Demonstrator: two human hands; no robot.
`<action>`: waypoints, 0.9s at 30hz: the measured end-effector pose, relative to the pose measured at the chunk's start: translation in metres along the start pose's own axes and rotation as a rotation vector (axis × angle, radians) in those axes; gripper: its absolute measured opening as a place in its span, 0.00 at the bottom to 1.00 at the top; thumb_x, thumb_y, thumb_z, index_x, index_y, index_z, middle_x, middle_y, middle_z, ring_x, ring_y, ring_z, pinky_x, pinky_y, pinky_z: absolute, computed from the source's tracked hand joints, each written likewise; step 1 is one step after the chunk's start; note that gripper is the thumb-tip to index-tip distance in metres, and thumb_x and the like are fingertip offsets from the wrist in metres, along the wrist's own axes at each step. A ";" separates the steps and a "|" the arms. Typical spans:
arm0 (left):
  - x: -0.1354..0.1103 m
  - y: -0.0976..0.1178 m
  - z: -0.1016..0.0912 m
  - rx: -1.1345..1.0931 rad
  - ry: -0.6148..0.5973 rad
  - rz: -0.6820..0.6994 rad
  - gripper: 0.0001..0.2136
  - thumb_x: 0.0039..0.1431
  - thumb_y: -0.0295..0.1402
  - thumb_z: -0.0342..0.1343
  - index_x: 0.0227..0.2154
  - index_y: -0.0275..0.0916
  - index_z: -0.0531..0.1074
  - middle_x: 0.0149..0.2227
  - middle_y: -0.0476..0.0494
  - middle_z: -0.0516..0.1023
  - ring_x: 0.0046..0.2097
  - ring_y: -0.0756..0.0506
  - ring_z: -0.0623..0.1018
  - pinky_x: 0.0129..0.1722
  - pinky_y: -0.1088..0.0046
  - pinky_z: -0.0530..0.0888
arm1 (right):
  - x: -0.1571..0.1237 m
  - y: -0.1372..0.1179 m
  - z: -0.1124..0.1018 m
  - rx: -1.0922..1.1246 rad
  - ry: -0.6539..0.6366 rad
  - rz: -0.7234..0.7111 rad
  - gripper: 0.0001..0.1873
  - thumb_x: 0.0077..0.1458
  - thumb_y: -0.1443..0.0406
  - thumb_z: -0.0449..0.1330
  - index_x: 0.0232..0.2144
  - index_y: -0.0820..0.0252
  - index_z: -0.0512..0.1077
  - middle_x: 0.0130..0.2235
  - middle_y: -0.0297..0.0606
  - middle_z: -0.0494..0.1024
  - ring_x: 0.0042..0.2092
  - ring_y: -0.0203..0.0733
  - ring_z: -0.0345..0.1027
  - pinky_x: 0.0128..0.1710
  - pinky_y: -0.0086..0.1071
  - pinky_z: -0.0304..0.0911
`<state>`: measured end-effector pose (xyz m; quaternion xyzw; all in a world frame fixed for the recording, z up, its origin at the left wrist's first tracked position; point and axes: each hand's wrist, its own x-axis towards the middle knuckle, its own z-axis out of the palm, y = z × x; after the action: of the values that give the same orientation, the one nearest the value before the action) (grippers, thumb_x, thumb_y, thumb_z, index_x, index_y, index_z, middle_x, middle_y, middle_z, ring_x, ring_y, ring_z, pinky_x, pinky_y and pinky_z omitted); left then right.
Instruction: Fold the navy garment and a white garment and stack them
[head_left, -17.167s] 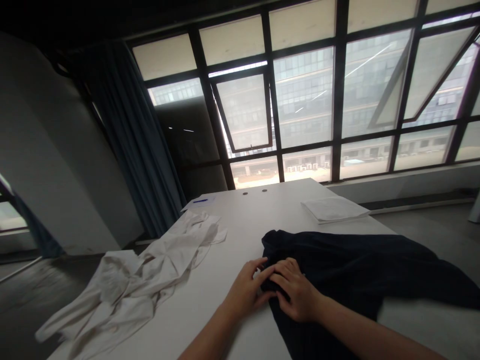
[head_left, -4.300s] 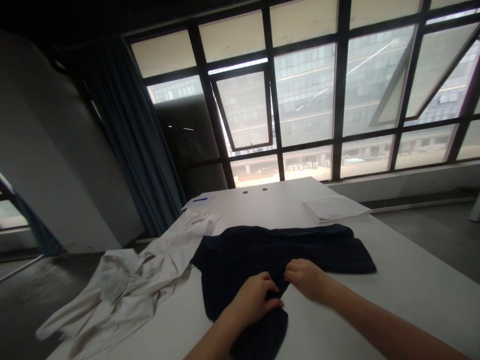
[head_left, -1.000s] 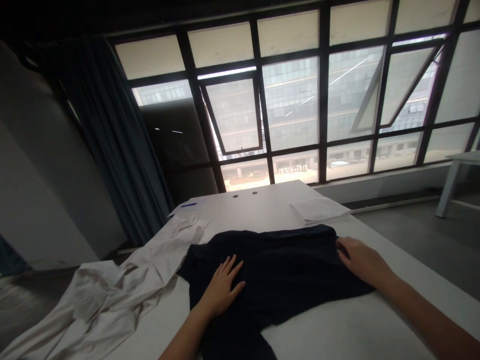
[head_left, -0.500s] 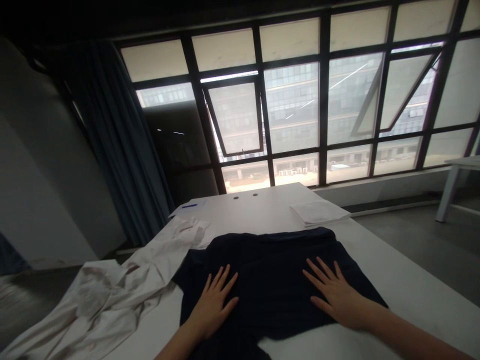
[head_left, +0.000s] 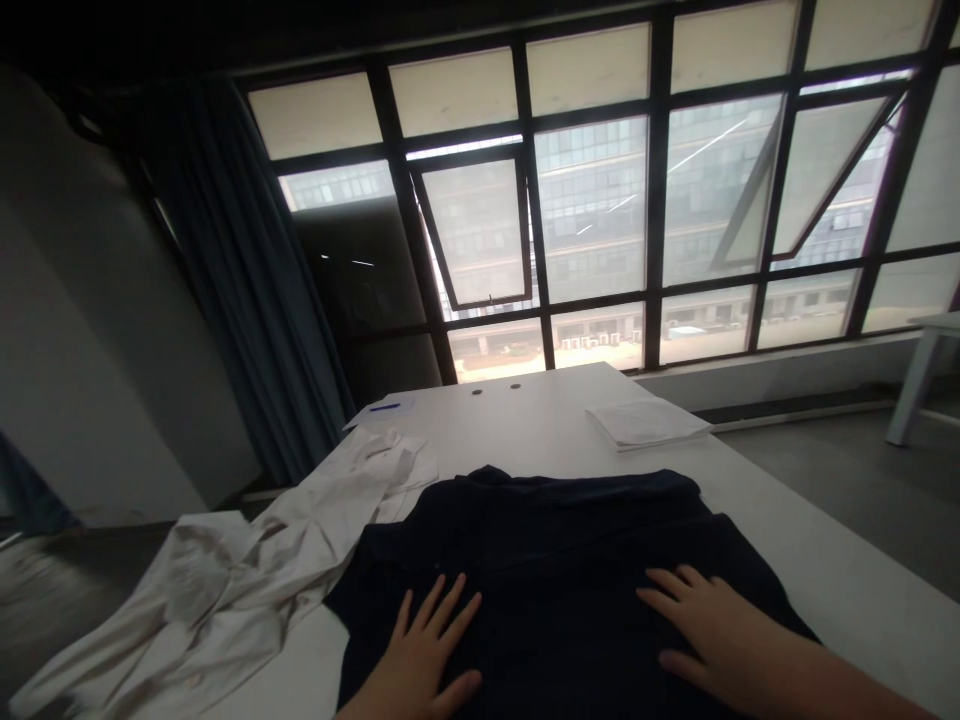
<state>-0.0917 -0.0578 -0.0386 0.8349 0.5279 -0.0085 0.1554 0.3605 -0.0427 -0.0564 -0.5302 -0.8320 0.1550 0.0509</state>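
A dark navy garment [head_left: 555,570] lies spread flat on the white table [head_left: 540,420] in front of me. My left hand [head_left: 420,660] rests palm down on its near left part, fingers stretched and apart. Flat on the garment's near right part lies my right hand [head_left: 712,630], fingers also spread. Neither hand holds anything.
A crumpled white garment [head_left: 277,560] hangs over the table's left edge. A folded white cloth [head_left: 645,422] sits at the far right, a paper with a blue pen [head_left: 386,407] at the far left. Large windows [head_left: 600,200] stand behind; another table's leg [head_left: 911,385] shows at the right.
Both flat hands have slid toward me across the dark garment, and the garment now lies closer and lower in view. A second ago my right hand was at its right edge.
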 end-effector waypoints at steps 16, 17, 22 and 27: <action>0.107 -0.019 -0.045 0.042 0.296 -0.030 0.32 0.66 0.55 0.45 0.67 0.44 0.59 0.70 0.40 0.56 0.69 0.35 0.58 0.66 0.55 0.56 | 0.114 0.061 -0.038 -0.062 0.330 0.107 0.32 0.61 0.49 0.52 0.62 0.59 0.66 0.68 0.51 0.59 0.66 0.60 0.55 0.62 0.53 0.52; 0.114 -0.023 -0.037 0.056 0.263 -0.058 0.35 0.66 0.57 0.44 0.68 0.43 0.55 0.71 0.39 0.51 0.70 0.33 0.53 0.67 0.51 0.53 | 0.118 0.061 -0.027 -0.072 0.283 0.125 0.36 0.61 0.46 0.51 0.64 0.57 0.62 0.70 0.50 0.55 0.68 0.62 0.50 0.64 0.57 0.48; 0.115 -0.031 -0.006 0.115 0.162 -0.066 0.35 0.66 0.60 0.38 0.70 0.50 0.48 0.73 0.43 0.43 0.72 0.33 0.43 0.67 0.42 0.44 | 0.112 0.060 0.011 -0.127 0.185 0.142 0.38 0.63 0.41 0.43 0.68 0.50 0.57 0.71 0.44 0.52 0.70 0.68 0.39 0.63 0.70 0.35; 0.079 -0.015 -0.003 0.070 0.066 -0.052 0.37 0.65 0.61 0.41 0.71 0.51 0.42 0.72 0.43 0.36 0.71 0.31 0.38 0.66 0.38 0.42 | 0.075 0.048 -0.002 -0.123 0.104 0.117 0.36 0.59 0.44 0.52 0.65 0.52 0.63 0.69 0.48 0.57 0.67 0.73 0.49 0.57 0.70 0.53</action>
<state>-0.0709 0.0185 -0.0533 0.8257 0.5536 -0.0033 0.1083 0.3700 0.0440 -0.0759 -0.5873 -0.8038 0.0786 0.0523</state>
